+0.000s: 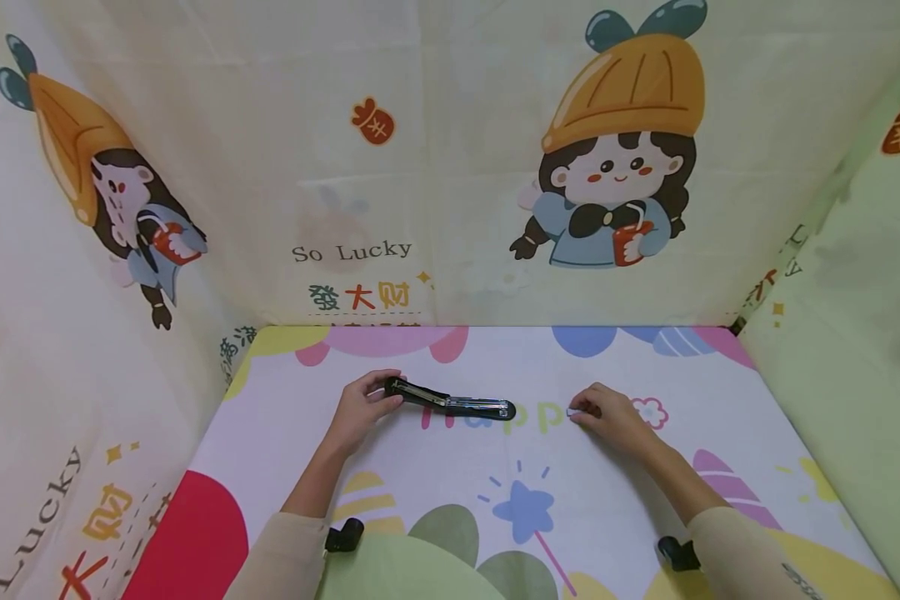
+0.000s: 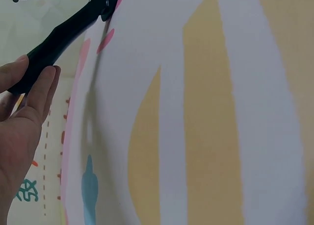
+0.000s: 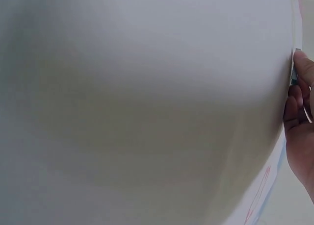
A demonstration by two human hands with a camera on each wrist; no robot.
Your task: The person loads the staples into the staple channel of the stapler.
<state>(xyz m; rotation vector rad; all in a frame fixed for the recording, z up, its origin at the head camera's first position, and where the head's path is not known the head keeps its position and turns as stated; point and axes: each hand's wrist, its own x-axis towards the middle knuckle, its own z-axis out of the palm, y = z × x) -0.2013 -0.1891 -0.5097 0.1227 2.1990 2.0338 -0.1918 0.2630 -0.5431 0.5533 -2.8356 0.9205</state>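
Note:
My left hand (image 1: 365, 407) grips one end of a black stapler (image 1: 487, 407), thumb on one side and fingers on the other. The stapler is swung wide open, almost into a straight line, so its metal channel shows. Seen from the left wrist, the dark body of the stapler (image 2: 61, 38) slants up from my fingertips, with its far end cut off by the frame. To the right, my right hand (image 1: 606, 414) pinches a small silvery strip of staples (image 1: 573, 412) between thumb and fingers. Most of that strip (image 3: 295, 72) is hidden by the thumb in the right wrist view.
Under both hands lies a white tabletop cover (image 1: 450, 467) printed with coloured shapes and letters. A cream printed cloth (image 1: 465, 208) hangs behind the table and along both sides. Black wrist cameras (image 1: 344, 536) sit at both cuffs.

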